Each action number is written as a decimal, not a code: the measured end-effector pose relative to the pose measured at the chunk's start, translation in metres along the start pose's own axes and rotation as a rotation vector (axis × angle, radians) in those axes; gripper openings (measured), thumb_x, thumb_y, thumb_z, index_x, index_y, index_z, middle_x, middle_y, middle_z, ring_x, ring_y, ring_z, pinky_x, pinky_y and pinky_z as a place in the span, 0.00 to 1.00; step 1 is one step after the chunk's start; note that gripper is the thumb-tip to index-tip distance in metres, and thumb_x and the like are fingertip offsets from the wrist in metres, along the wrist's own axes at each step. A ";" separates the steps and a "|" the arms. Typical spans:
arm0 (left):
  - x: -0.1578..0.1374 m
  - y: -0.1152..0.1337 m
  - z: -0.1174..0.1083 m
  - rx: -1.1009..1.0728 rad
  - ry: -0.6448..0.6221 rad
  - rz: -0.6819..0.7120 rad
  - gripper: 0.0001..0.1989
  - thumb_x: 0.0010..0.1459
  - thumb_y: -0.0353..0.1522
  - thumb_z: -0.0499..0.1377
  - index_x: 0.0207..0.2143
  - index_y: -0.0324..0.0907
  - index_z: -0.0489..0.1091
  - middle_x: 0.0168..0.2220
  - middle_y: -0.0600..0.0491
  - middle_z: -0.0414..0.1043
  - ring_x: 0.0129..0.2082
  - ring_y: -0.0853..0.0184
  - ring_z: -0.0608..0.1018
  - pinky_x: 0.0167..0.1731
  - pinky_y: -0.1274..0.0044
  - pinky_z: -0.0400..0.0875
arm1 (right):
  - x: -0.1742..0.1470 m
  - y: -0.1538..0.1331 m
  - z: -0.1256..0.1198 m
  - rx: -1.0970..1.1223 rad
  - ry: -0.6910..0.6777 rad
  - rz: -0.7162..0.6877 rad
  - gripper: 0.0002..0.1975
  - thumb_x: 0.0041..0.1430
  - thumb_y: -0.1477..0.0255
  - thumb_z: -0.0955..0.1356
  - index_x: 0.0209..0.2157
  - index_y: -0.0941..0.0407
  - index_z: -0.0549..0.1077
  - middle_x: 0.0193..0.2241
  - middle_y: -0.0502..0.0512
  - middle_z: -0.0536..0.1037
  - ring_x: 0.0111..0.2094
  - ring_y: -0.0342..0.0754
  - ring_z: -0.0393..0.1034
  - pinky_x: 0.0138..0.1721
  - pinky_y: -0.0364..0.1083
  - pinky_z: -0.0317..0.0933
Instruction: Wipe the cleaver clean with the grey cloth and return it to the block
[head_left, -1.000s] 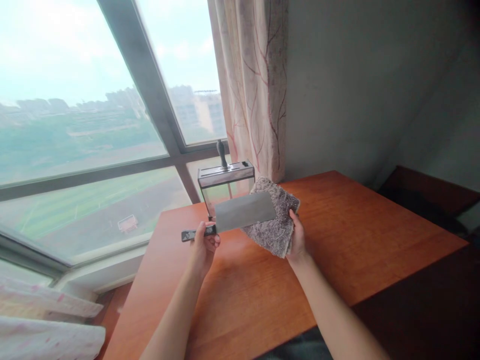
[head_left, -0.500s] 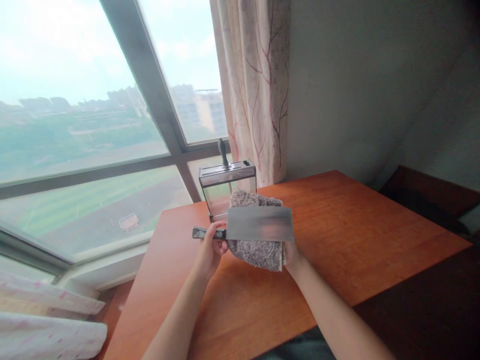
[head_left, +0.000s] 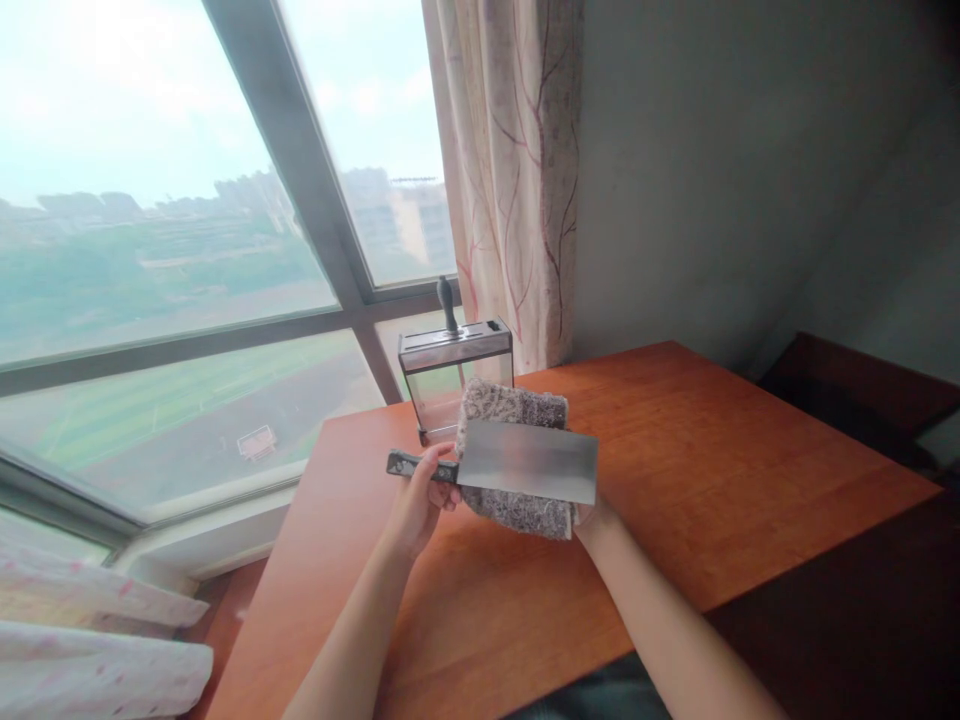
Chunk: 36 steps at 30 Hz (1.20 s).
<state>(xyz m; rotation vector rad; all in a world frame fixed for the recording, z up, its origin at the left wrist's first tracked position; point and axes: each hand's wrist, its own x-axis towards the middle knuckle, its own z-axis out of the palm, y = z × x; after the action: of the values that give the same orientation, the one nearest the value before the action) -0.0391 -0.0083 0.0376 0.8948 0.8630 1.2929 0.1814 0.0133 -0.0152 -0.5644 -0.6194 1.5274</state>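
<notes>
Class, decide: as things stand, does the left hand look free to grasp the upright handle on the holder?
Probably not: the left hand is gripping the cleaver's handle, though nothing seems to cover the upright handle atop the holder.

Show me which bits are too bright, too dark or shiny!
Head view: the sky is washed out, nearly white in places; head view: the wall on the right looks dim; head view: the knife shows a soft, blurry reflection.
</notes>
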 end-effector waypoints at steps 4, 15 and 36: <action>0.005 0.001 -0.007 -0.073 0.055 0.057 0.17 0.57 0.44 0.56 0.37 0.39 0.72 0.15 0.56 0.68 0.15 0.73 0.69 0.16 0.84 0.60 | 0.001 -0.021 0.015 0.130 -0.061 0.146 0.17 0.55 0.59 0.67 0.38 0.56 0.77 0.34 0.55 0.82 0.43 0.56 0.75 0.46 0.56 0.68; 0.009 -0.002 -0.009 -0.198 0.146 0.093 0.12 0.57 0.40 0.58 0.35 0.40 0.73 0.17 0.55 0.70 0.19 0.74 0.70 0.19 0.84 0.61 | 0.004 -0.035 0.011 0.281 0.077 -0.108 0.21 0.56 0.63 0.66 0.51 0.51 0.69 0.47 0.53 0.77 0.48 0.54 0.72 0.52 0.60 0.62; -0.004 0.005 0.003 -0.109 -0.079 -0.037 0.14 0.56 0.39 0.59 0.40 0.40 0.71 0.34 0.46 0.79 0.36 0.59 0.80 0.34 0.73 0.71 | 0.010 -0.036 0.010 0.251 0.161 -0.114 0.16 0.54 0.64 0.68 0.45 0.53 0.72 0.39 0.53 0.80 0.41 0.54 0.75 0.45 0.59 0.68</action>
<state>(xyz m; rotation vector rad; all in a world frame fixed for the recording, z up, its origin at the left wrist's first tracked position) -0.0386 -0.0126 0.0437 0.8342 0.7373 1.2523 0.2002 0.0241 0.0171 -0.4467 -0.3248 1.4108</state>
